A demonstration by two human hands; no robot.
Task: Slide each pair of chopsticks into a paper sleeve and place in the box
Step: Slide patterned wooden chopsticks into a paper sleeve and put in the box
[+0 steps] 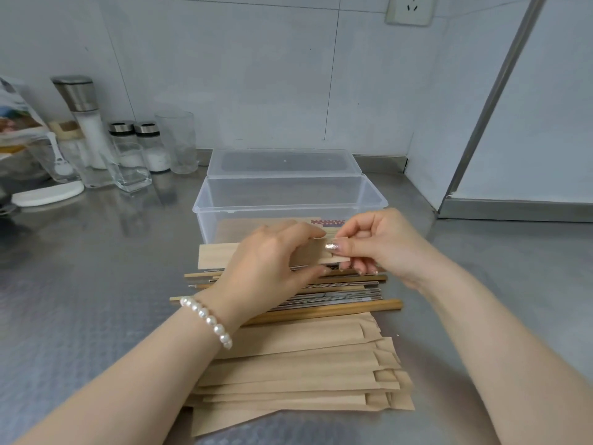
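While hands (266,258) block chopsticks (353,305), shakers (150,146) L.

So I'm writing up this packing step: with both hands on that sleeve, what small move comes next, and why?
Probably push the chopsticks fully in. The left hand grips the paper sleeve while the right hand pinches what look like chopstick ends at its open end. The open box waits just behind.

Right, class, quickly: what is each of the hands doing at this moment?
Left hand: holds the paper sleeve, fingers curled round it.
Right hand: pinches the chopstick ends at the sleeve's mouth.
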